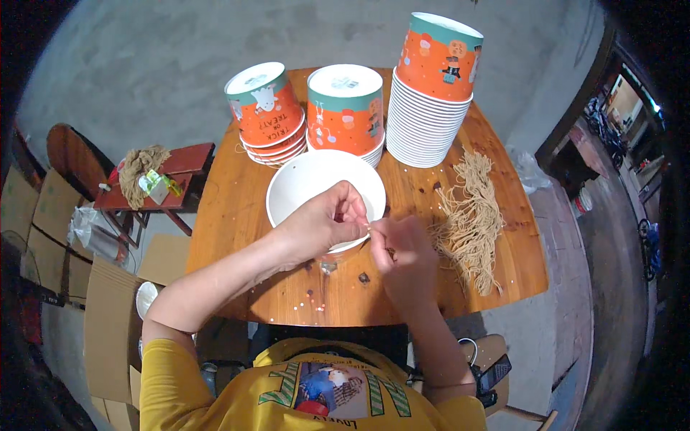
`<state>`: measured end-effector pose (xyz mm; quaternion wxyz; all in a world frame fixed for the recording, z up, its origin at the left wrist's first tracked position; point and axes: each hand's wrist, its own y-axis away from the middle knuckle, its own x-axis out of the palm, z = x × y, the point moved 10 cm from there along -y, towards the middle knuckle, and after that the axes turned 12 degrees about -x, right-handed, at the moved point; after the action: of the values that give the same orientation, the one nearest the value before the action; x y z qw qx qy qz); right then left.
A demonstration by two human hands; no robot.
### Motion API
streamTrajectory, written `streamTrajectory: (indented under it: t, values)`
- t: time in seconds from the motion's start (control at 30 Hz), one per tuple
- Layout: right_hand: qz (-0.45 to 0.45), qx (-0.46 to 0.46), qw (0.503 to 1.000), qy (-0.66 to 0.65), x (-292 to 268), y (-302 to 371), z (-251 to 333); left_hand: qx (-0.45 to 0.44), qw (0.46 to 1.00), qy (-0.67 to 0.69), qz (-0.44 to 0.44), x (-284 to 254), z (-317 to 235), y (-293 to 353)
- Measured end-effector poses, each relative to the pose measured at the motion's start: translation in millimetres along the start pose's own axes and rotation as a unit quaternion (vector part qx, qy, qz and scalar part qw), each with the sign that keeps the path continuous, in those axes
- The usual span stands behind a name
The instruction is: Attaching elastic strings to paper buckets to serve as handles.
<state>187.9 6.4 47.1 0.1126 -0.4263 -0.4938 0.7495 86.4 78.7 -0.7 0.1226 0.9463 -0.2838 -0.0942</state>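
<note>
An open white paper bucket (309, 179) stands upright on the wooden table (237, 215), its inside facing up. My left hand (323, 219) grips its near rim, fingers pinched at the edge. My right hand (406, 255) is just to the right of it, pinching a thin tan string whose end meets the left fingertips at the rim. A bundle of tan strings (471, 215) lies on the table right of my right hand.
Three stacks of upturned orange-and-teal paper buckets stand at the table's far side: left (267, 111), middle (346, 108), and a taller one on the right (431, 90). A red stool (190, 165) with more string stands left of the table. Cardboard sheets (108, 323) lie at lower left.
</note>
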Motion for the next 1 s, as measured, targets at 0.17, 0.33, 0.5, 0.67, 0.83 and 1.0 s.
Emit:
streamTrajectory:
  t: [0.17, 0.33, 0.5, 0.67, 0.83, 1.0]
  values:
    - [0.055, -0.039, 0.997, 0.035, 3, -1, 1, 0.01, 0.999, -0.021, -0.023, 0, -3, 2]
    - [0.045, -0.034, 0.998, -0.007, 3, -11, -2, 0.03, 0.993, -0.104, -0.055, 1, -7, 5]
    - [0.236, 0.354, 0.793, -0.436, 66, 32, -59, 0.039, 0.992, -0.106, -0.055, 4, -12, 10]
    - [0.171, 0.41, 0.753, -0.485, 56, 32, -55, 0.046, 0.991, -0.11, -0.058, 1, -12, 8]
    - [0.062, 0.309, 0.861, -0.4, 43, 30, -52, 0.017, 0.995, -0.093, -0.031, 4, -7, 6]
    - [0.05, 0.162, 0.96, -0.221, 22, 15, -40, 0.031, 0.996, -0.08, -0.03, 3, -8, 5]
